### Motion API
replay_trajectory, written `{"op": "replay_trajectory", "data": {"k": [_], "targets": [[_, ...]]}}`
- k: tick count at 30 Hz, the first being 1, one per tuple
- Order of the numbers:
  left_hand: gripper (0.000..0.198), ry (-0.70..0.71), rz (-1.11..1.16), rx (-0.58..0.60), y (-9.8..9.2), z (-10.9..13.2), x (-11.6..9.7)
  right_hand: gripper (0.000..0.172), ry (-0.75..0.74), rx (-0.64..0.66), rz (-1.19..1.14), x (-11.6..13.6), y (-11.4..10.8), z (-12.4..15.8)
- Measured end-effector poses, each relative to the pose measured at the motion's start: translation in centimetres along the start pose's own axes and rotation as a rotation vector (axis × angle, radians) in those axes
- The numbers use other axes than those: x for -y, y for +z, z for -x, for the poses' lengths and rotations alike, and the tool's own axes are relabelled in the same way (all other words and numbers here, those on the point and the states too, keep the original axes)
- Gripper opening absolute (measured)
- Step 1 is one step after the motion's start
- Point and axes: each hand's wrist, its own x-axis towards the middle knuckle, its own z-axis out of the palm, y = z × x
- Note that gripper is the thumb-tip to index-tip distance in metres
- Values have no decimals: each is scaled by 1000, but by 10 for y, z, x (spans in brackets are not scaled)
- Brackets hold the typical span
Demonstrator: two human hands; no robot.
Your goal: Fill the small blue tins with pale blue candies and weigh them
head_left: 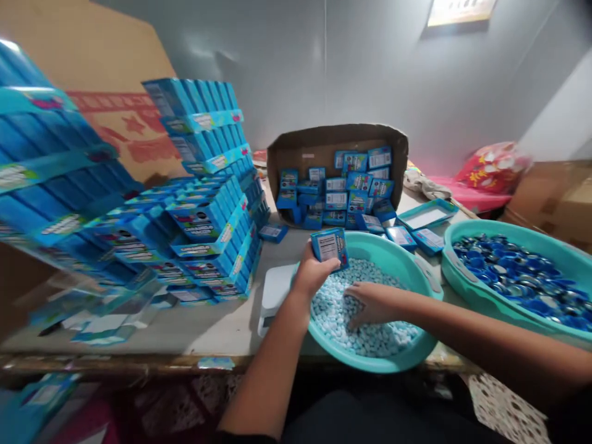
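The table (208, 327) is stretching beneath your left hand (309, 271) and right hand (374, 303), and well to the left of your left fingers, stacks of blue display trays (208, 228) packed with boxes are standing on it. Beyond your left fingers, an open brown cardboard carton (296, 159) is facing you, holding a jumbled pile of small blue boxes (336, 200). An oval teal basin (456, 280) is sitting well to the right of your right fingers, with blue and silver lids (509, 271) lying heaped inside. Directly below the fingers of both hands, a round teal basin (393, 253) is sitting near the table's edge. Just below and left of your left fingers, a white scale (276, 288) is lying partly hidden. Your left fingers are holding a printed blue box (328, 245) over the round basin's far left side. Your right fingers are resting in the pale blue pellets (333, 308), spreading apart from the thumb; their tips are lying buried, so whether they are gripping any, you cannot tell.
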Motion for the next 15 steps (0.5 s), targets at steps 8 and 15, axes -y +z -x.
{"op": "replay_trajectory", "data": {"k": [8, 15], "targets": [[38, 119, -99, 140, -6, 1, 0, 26, 64, 16, 88, -12, -27, 1], [36, 118, -354, 344, -6, 10, -6, 29, 89, -156, 62, -21, -85, 18]]}}
